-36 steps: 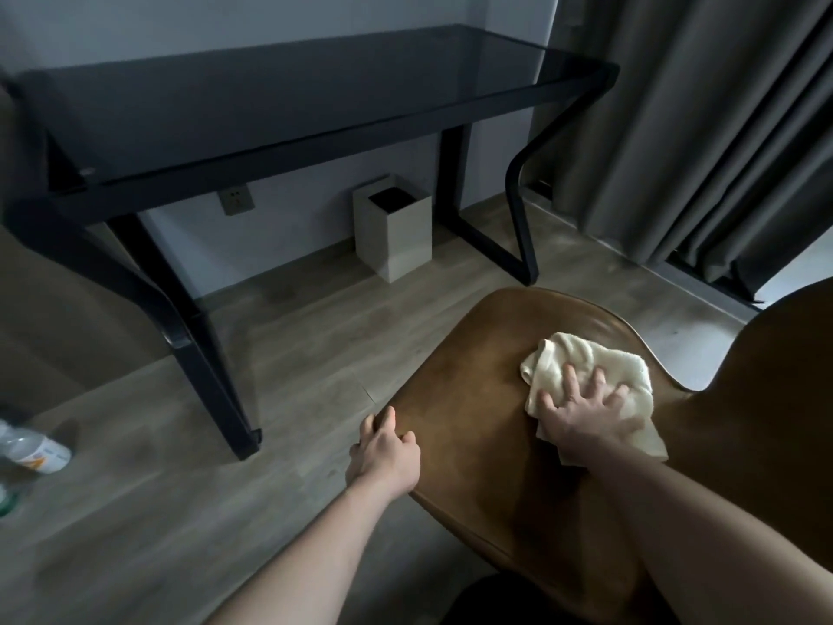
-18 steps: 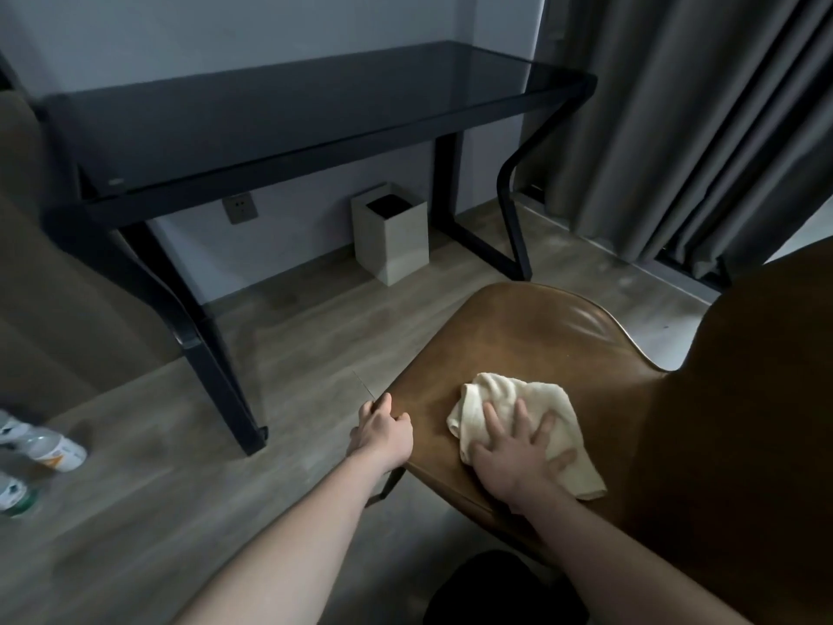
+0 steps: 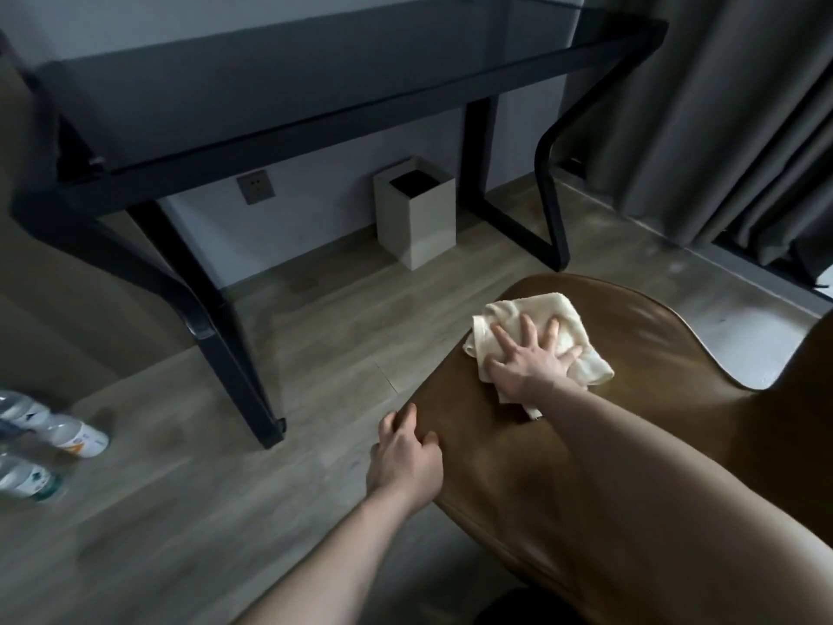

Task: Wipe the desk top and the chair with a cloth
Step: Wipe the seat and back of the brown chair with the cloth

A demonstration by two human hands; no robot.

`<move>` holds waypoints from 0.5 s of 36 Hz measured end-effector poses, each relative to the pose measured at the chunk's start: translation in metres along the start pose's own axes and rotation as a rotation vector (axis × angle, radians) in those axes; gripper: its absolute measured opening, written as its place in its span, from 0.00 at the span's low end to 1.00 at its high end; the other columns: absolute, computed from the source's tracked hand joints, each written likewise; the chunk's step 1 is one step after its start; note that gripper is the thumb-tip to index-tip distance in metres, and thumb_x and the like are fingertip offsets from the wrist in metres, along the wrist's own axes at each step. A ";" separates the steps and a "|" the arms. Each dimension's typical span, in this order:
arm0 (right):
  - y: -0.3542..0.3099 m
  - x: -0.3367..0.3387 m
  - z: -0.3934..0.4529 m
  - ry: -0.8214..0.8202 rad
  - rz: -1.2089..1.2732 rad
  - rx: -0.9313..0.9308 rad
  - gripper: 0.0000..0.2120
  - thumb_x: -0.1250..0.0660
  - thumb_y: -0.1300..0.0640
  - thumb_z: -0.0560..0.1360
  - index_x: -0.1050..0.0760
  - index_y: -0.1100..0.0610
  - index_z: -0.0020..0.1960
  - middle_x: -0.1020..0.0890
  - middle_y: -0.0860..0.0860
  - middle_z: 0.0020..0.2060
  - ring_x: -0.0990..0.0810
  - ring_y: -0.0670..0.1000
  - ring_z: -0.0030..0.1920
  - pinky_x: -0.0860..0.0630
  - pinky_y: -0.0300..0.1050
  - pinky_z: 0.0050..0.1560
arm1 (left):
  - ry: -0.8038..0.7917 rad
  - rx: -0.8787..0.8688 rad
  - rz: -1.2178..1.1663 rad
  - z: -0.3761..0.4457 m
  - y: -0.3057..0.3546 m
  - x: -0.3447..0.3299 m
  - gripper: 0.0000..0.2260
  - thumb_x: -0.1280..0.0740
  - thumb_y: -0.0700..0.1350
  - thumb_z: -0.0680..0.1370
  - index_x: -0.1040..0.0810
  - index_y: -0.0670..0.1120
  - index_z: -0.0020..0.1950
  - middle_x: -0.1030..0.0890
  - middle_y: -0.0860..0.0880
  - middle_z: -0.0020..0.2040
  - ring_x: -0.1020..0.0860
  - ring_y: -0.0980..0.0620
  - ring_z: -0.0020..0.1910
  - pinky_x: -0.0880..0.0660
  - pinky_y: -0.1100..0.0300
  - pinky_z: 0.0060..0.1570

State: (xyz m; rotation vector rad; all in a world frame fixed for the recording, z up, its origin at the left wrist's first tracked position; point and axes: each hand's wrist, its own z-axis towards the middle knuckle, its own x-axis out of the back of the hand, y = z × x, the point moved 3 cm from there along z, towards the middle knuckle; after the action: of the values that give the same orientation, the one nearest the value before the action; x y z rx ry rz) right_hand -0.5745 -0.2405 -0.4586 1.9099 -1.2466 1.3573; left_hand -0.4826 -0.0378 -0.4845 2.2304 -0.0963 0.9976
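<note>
A brown leather chair [image 3: 640, 354] fills the lower right, its seat toward me and its back at the far right. A cream cloth [image 3: 509, 318] lies crumpled on the seat near its far edge. My right hand [image 3: 527, 363] presses flat on the cloth with fingers spread. My left hand [image 3: 403, 457] grips the left edge of the seat, fingers curled over it. The black desk [image 3: 279, 78] with a dark glass top stands against the wall behind.
A beige square bin [image 3: 417, 214] stands on the wooden floor under the desk. Several plastic bottles [image 3: 54, 435] lie at the left edge. Grey curtains [image 3: 721, 106] hang at the right. A wall socket [image 3: 255, 186] sits under the desk.
My right hand has pushed the cloth away from me across the seat, from the near left part toward the far edge. My left hand keeps its hold on the seat edge.
</note>
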 end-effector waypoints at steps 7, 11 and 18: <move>-0.002 -0.018 -0.064 -0.053 0.020 0.143 0.32 0.48 0.39 0.80 0.56 0.34 0.81 0.62 0.48 0.82 0.70 0.62 0.79 0.66 0.75 0.73 | 0.024 0.011 -0.025 -0.006 0.000 0.003 0.24 0.47 0.53 0.84 0.42 0.55 0.81 0.48 0.52 0.82 0.38 0.44 0.77 0.38 0.49 0.74; -0.002 -0.037 -0.116 -0.057 0.008 0.168 0.30 0.51 0.39 0.82 0.59 0.32 0.80 0.61 0.46 0.82 0.68 0.59 0.80 0.67 0.70 0.75 | 0.027 0.023 -0.065 -0.013 -0.001 0.008 0.23 0.50 0.52 0.85 0.40 0.54 0.81 0.47 0.51 0.82 0.36 0.45 0.77 0.39 0.50 0.74; 0.018 -0.055 -0.187 -0.121 0.264 0.040 0.27 0.50 0.43 0.83 0.50 0.36 0.81 0.55 0.42 0.83 0.66 0.55 0.81 0.59 0.67 0.77 | -0.002 0.025 -0.078 -0.025 -0.003 0.015 0.24 0.51 0.50 0.84 0.40 0.55 0.81 0.47 0.52 0.82 0.35 0.44 0.75 0.39 0.51 0.74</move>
State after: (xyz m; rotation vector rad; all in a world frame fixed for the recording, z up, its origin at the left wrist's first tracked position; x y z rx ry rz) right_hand -0.6841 -0.0797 -0.4379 1.9320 -1.5881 1.4213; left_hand -0.4871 -0.0173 -0.4643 2.2394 0.0028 0.9595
